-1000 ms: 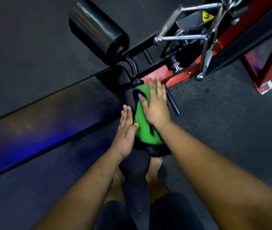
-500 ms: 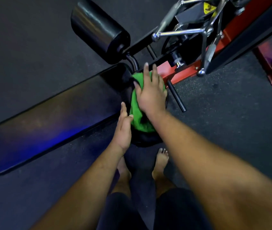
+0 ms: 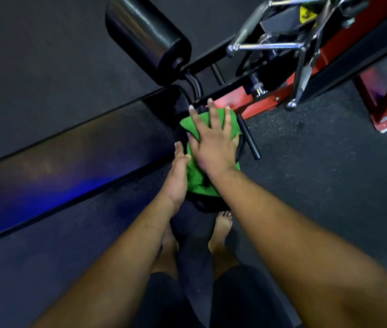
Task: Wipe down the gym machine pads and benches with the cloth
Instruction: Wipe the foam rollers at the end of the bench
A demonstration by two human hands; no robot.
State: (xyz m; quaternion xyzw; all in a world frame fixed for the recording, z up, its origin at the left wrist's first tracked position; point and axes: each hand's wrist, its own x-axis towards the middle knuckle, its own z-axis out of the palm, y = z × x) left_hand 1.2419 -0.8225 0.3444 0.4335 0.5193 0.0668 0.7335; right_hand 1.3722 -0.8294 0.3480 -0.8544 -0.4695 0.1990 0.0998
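Right hand (image 3: 213, 147) has slid forward, fingers spread flat on crumpled green cloth (image 3: 202, 178) | left hand (image 3: 178, 176) flat, bracing black roller pad (image 3: 207, 204); risk: cloth bunches, skipping patches

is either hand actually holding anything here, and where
Neither grips anything. The right hand presses flat on the green cloth; the left hand rests open beside it.

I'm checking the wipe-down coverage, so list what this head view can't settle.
- Lower roller pad, head view: mostly covered by the green cloth and right hand; wiped area unknown.
- Left hand: edge-on, so contact with the pad is unclear.
- Long bench: cut off by the left edge; dark and glary, cleanliness unreadable.
- Yellow label: too small and blurred to read.
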